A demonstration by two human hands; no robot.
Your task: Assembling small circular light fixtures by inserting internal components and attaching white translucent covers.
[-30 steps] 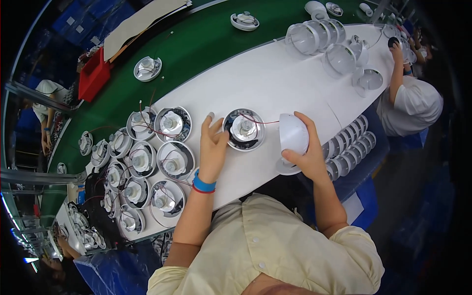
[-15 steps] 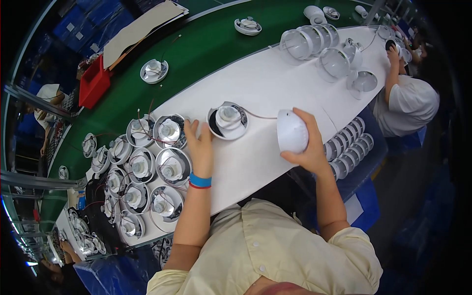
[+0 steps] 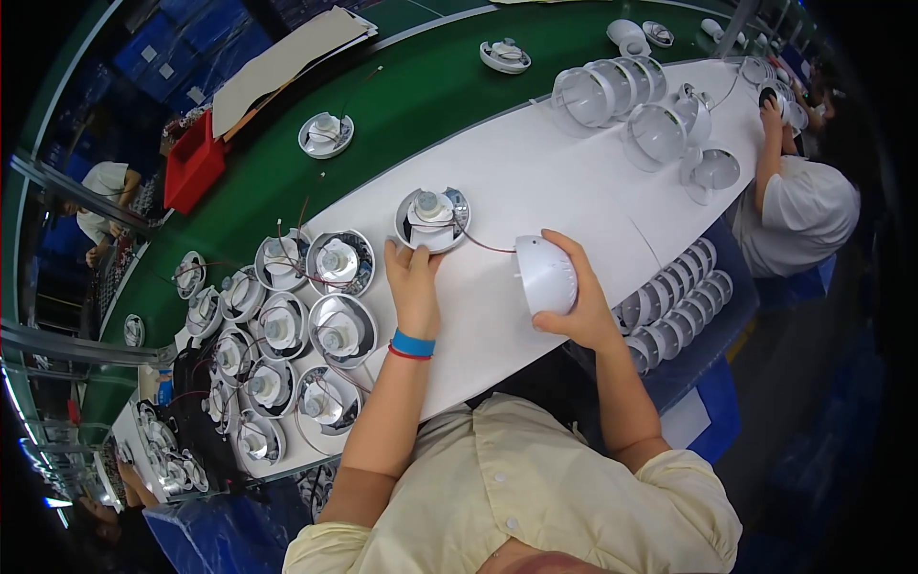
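Observation:
With its thumb and fingers curled, my right hand holds a white dome-shaped lamp housing above the white table. A thin red-brown wire runs from beside that housing to a round white lamp assembly, which has a clear, whitish centre piece and a dark circuit board inside its rim. My left hand, wearing a blue wristband, has its fingertips closed on the near rim of this assembly. To its left stand several similar lamp assemblies in rows, wires trailing between them.
Clear plastic covers stand at the far right of the white table. A blue-lined bin holds rows of white rings. Beyond runs a green conveyor carrying lamp assemblies. A red tray sits beyond it; a co-worker works at right.
My left hand has reached the lamp assembly's near rim, and the assembly has shifted left and tilted. My right hand has brought the dome housing left, closer to it. The view has shifted slightly.

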